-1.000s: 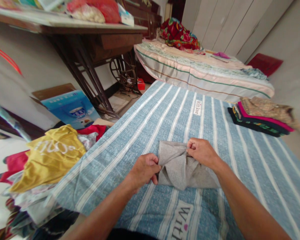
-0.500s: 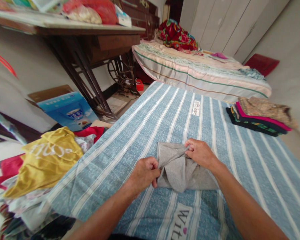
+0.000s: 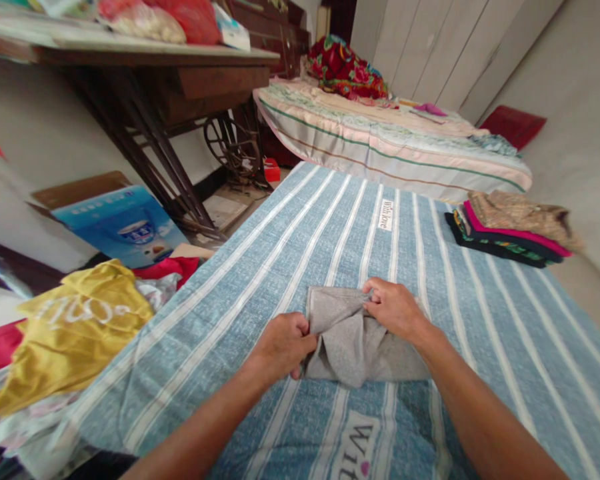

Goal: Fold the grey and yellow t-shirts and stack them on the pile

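A grey cloth garment [image 3: 347,347] lies partly folded on the blue-and-white striped bedsheet [image 3: 300,263]; what kind of garment it is I cannot make out. At its left edge my left hand [image 3: 284,345] is closed, pinching the fabric between thumb and fingers. My right hand [image 3: 393,305] grips the upper edge near the middle, its fingers curled in a pinch. Between the two hands the cloth bunches into a loose raised fold. Its right part lies flatter, partly behind my right wrist.
Folded clothes [image 3: 513,230] are stacked at the bed's right side. Left of the bed are a yellow shirt [image 3: 75,327] on a heap of clothes, a blue box [image 3: 125,223] and a sewing machine table [image 3: 145,57]. Another bed [image 3: 395,147] stands beyond.
The whole view has shifted slightly. Both hands keep their grip on the grey garment, and its raised fold has changed shape a little.
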Available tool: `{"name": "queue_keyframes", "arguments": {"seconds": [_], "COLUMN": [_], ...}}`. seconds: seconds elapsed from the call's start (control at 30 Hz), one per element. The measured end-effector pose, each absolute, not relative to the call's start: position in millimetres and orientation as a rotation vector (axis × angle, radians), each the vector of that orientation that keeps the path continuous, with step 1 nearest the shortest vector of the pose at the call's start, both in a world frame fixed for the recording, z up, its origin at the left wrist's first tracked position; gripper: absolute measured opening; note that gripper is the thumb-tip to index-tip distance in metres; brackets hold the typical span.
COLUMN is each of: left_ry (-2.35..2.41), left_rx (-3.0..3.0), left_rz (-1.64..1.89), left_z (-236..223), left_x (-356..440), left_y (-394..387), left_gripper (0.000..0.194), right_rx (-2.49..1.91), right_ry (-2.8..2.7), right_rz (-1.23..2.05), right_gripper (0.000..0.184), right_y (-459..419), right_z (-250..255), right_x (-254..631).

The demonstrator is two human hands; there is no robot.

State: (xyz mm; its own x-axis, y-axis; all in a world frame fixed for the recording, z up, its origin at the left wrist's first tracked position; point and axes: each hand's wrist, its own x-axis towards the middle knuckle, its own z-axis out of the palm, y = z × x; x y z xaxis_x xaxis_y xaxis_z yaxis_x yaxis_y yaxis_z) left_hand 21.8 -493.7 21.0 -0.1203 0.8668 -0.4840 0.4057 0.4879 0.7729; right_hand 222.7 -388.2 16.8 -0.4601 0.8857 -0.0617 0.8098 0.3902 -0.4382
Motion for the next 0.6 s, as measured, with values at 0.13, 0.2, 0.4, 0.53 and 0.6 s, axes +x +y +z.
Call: {"name": "queue_keyframes", "arguments": {"seconds": [0.13, 0.2, 0.4, 0.53, 0.6], "left_ry": [1.687, 1.679, 1.691, 1.697, 1.676], "left_rx": [0.979, 0.934, 0.988, 1.062, 1.002], "left_rz": [0.745, 0.806, 0.967, 1.075, 1.073], "left_z": [24, 22, 10, 6, 6], "left_x": [17, 16, 21, 22, 21], "left_y": [-475, -463, -451, -455, -455], "left_gripper": [0.028, 0.024, 0.014, 0.018, 0.018], "right_rx": [-1.505, -1.499, -1.470, -1.480, -1.496], "right_ry": [-2.446, -2.428, -2.400, -2.402, -2.411], "right_rz": [0.647, 0.676, 0.704, 0.681, 0.660], "right_gripper": [0.018, 0.019, 0.021, 0.021, 0.021], "right_y": [-387, -386, -387, -388, -389], "right_z": [14, 12, 12, 14, 15], "right_x": [224, 224, 226, 226, 225]}}
